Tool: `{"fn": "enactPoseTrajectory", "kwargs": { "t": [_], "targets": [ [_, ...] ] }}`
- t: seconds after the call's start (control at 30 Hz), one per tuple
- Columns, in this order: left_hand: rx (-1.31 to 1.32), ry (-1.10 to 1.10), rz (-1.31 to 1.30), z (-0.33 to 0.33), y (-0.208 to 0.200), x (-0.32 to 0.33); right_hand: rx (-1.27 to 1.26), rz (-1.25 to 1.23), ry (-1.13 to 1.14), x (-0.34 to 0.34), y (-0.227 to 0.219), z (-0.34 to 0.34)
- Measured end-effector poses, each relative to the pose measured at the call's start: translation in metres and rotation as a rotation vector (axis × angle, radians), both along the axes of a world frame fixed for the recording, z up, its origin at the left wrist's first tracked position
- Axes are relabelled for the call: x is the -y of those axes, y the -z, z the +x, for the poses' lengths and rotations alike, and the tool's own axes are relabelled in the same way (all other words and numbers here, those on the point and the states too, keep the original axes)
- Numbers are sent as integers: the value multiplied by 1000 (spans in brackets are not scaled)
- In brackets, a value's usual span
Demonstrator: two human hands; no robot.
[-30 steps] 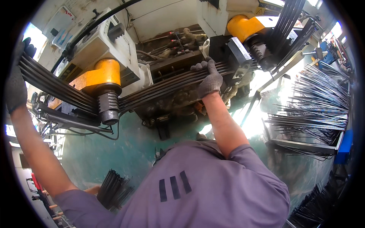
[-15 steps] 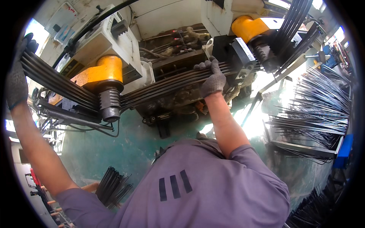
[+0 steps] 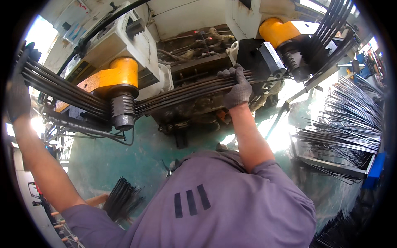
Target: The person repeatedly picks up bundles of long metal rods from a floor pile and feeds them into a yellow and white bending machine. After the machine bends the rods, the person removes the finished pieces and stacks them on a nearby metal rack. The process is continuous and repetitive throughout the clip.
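Several dark steel rods (image 3: 186, 91) run side by side across a bending machine, bent upward at both ends. At the far left my left hand (image 3: 19, 91), in a dark grey glove, is closed round the raised left ends of the rods. My right hand (image 3: 238, 93), gloved alike, grips the straight middle stretch near its right end, thumb up and fingers wrapped over the far side. Between my hands, the rods pass a ribbed steel roller (image 3: 123, 109) under a yellow bending arm (image 3: 123, 76). A second yellow arm (image 3: 275, 32) with a ribbed roller stands by the right bend.
White machine housings (image 3: 111, 45) rise behind the rods. On the right a metal rack (image 3: 331, 163) holds a large heap of loose rods (image 3: 351, 120). Another bundle of dark rods (image 3: 122, 198) stands low at the left. A coil spring (image 3: 78, 124) stretches below the left arm.
The whole scene has shifted slightly to the right in view. Both hands keep their hold on the rods, with little other movement.
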State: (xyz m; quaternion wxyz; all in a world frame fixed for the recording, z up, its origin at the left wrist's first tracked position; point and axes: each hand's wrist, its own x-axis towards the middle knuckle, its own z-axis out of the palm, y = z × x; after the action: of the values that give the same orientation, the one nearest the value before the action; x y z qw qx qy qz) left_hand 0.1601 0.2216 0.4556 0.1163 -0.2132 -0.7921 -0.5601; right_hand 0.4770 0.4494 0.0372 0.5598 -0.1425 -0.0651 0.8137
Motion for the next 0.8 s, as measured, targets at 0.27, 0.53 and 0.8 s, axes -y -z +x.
{"fn": "enactPoseTrajectory", "kwargs": {
  "t": [0.27,0.53,0.8],
  "targets": [
    [-155,405,-338,27,73,49,-10,5,-51,-4,31,12],
    [-52,440,-443,24,66,56,105,43,-72,-2,29,15],
    [-531,496,-816,25,62,61,108,74,-153,-3,30,21]
  ]
}}
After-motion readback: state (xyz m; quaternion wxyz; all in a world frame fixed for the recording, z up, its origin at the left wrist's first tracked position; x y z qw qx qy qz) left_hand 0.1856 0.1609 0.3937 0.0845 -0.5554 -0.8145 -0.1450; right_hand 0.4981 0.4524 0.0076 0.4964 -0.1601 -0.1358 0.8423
